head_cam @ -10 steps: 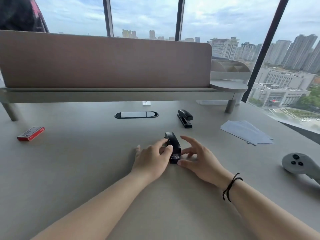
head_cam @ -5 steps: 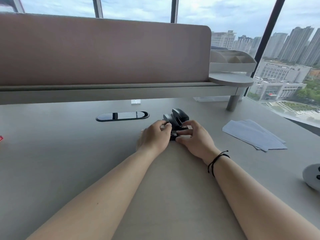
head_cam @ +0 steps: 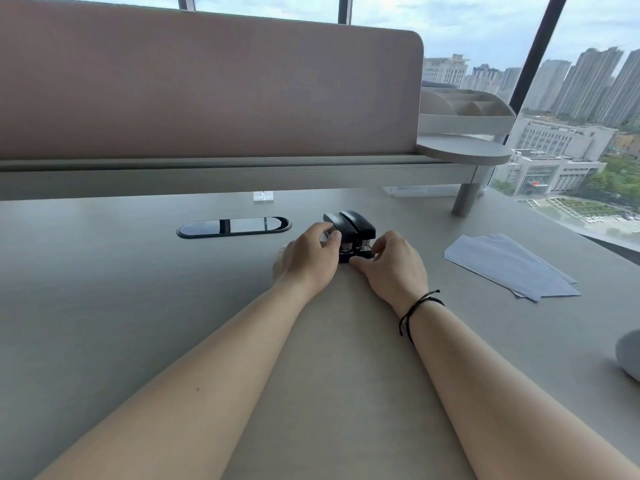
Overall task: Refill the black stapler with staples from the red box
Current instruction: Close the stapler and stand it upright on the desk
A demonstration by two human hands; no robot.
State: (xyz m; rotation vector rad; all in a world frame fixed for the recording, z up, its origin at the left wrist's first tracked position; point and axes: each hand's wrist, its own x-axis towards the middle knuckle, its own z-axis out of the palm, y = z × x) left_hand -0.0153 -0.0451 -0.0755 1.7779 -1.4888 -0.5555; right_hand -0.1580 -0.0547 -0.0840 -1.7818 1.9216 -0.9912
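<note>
Two black staplers lie side by side at the middle of the grey desk, fronts toward me. My left hand (head_cam: 308,259) grips the left black stapler (head_cam: 337,225), thumb on its top and fingers along its left side. My right hand (head_cam: 393,263) holds the front end of the second black stapler (head_cam: 362,226), with the thumb at its base and the fingers curled over its right side. The red box is out of view.
An oval black cable port (head_cam: 233,226) is set in the desk left of the staplers. Sheets of pale paper (head_cam: 509,266) lie to the right. A grey rounded device (head_cam: 628,355) shows at the right edge. A desk divider with a shelf (head_cam: 207,168) runs along the back.
Both hands slid the near stapler away from me until it lies beside the far one. The view shifted right, and the red box left the frame.
</note>
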